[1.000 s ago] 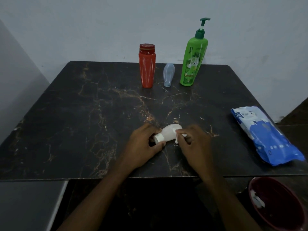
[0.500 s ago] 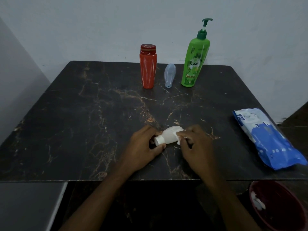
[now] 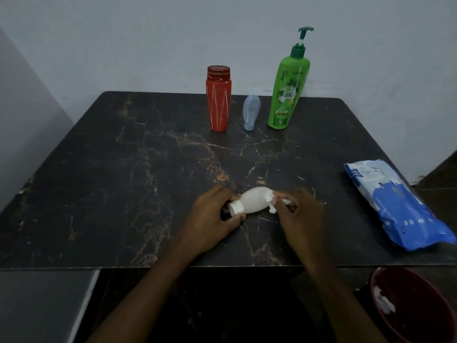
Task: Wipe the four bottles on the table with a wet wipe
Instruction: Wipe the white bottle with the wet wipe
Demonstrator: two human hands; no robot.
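Note:
A small white bottle [image 3: 252,200] lies on its side near the front of the dark marble table [image 3: 123,181]. My left hand [image 3: 212,219] grips it at the capped end. My right hand [image 3: 299,214] pinches a crumpled white wet wipe [image 3: 346,203] against the bottle's base end. At the back stand a red bottle [image 3: 218,100], a small pale blue bottle [image 3: 250,112] upside down on its cap, and a tall green pump bottle [image 3: 288,87].
A blue and white pack of wet wipes [image 3: 395,204] lies at the table's right edge. A dark red bin [image 3: 420,305] with used white wipes sits on the floor at lower right. A grey surface [image 3: 37,305] adjoins the table's front left.
My right hand with the wipe has slid from the bottle's middle to its base end, so more of the white body shows. The left hand keeps its hold at the cap.

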